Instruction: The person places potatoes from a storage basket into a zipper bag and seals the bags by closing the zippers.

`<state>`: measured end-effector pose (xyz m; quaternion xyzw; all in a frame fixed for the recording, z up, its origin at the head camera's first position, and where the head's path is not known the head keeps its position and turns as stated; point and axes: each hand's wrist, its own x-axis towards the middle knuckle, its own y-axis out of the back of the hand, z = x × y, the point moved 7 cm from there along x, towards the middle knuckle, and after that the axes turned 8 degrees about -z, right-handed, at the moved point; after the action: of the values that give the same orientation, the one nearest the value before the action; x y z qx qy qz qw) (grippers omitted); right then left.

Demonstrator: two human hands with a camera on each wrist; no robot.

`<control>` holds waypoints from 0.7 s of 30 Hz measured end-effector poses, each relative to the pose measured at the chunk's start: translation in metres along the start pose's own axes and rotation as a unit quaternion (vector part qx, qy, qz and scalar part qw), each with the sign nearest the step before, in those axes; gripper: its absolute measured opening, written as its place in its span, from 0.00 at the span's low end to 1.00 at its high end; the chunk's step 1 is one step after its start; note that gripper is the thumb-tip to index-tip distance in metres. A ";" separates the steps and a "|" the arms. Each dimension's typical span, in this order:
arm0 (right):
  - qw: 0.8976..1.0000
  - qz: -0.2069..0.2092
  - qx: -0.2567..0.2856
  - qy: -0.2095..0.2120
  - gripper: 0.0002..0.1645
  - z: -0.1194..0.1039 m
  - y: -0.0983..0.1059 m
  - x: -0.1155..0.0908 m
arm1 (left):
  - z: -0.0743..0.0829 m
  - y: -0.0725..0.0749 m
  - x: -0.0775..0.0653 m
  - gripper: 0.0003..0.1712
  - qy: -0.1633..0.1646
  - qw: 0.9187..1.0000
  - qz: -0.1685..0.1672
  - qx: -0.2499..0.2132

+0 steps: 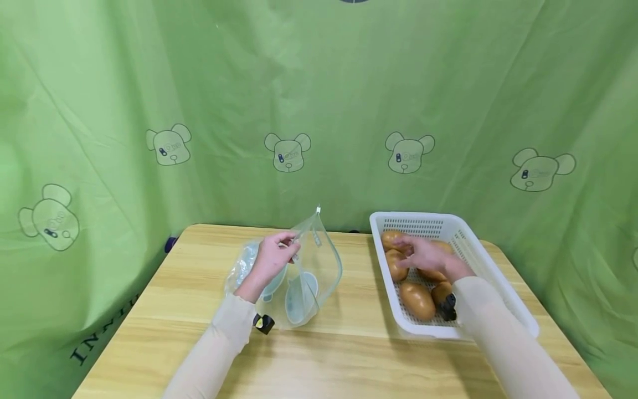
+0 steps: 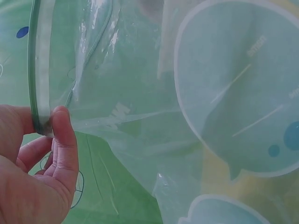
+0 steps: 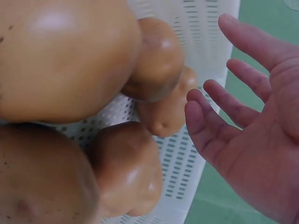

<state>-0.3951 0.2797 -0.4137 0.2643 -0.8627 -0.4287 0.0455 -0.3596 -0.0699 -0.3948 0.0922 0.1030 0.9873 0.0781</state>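
Note:
My left hand (image 1: 271,259) pinches the rim of a clear zip bag (image 1: 326,260) between thumb and fingers. The bag stands up from the table with its mouth spread apart, and pale blue printed shapes show on its side. Up close in the left wrist view, the thumb and forefinger grip the green zip strip (image 2: 32,70). My right hand (image 1: 428,256) hovers over a white plastic basket (image 1: 387,293) of brown potatoes (image 1: 417,301). In the right wrist view its fingers (image 3: 243,88) are spread and loosely bent, holding nothing, apart from the nearest potato (image 3: 163,112).
Another flattened clear bag (image 1: 244,269) seems to lie behind the left hand. Everything stands on a light wooden table (image 1: 344,360). A green curtain (image 1: 339,83) with bear-head prints hangs behind it. The basket's raised walls surround the potatoes.

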 end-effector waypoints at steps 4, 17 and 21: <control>1.000 -0.006 -0.005 -0.017 0.42 0.011 -0.003 0.000 | -0.002 -0.001 0.000 0.16 0.004 1.000 -0.002 0.004; 0.998 -0.029 -0.019 -0.047 0.51 0.032 -0.013 0.004 | -0.003 -0.007 -0.001 0.16 0.005 1.000 -0.019 0.016; 0.998 -0.036 -0.026 -0.051 0.53 0.036 -0.015 0.006 | -0.004 -0.008 0.000 0.16 0.005 1.000 -0.026 0.015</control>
<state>-0.4053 0.2954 -0.4485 0.2714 -0.8424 -0.4655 -0.0067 -0.3597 -0.0628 -0.3998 0.0854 0.1211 0.9837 0.1022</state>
